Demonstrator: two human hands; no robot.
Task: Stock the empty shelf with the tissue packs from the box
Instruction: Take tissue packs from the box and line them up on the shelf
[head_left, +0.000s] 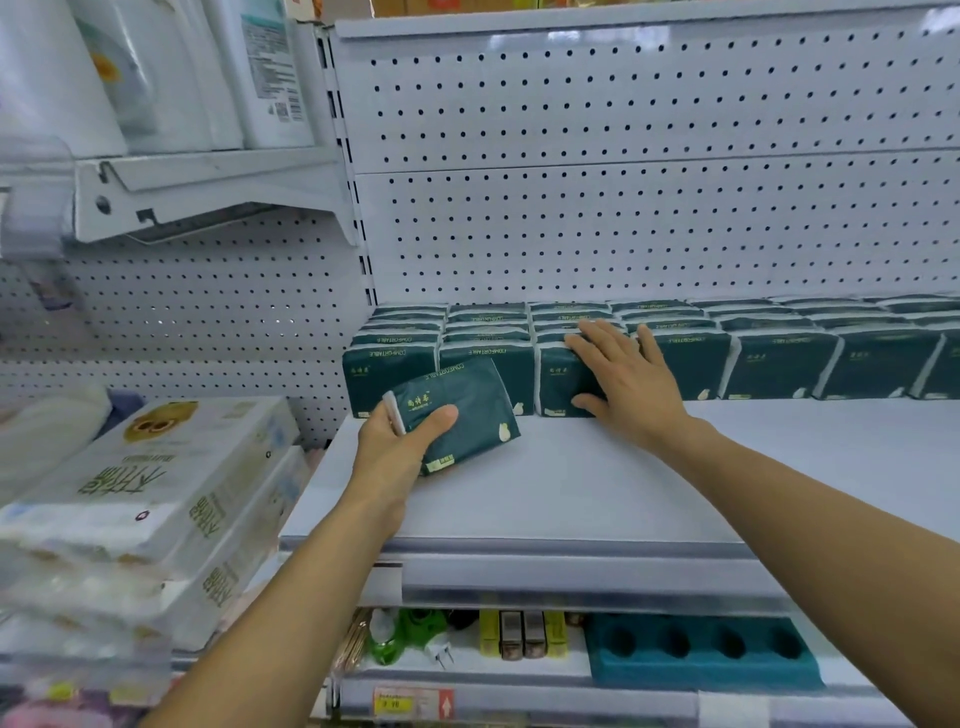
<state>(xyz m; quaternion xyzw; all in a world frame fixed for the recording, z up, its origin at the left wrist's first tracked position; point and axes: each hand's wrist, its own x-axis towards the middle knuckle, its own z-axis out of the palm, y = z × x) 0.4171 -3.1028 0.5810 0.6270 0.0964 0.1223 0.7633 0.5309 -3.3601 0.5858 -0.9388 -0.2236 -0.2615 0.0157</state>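
At the left of the frame, white plastic-wrapped tissue bundles (156, 499) lie stacked. In the centre, the left hand (395, 447) grips a dark green plastic tissue pack (462, 410), tilted, just above the white metal shelf (597, 488), thumb curled over its face. To its right, the right hand (628, 379) rests with straight fingers (587, 348) against the front row of dark green tissue packs (779, 364) lined along the shelf's back.

White paper bundles (150, 499) stacked near left. Teal tray (701, 652), green bottle (410, 631), price tag (413, 704) below. Pegboard (623, 208) far.
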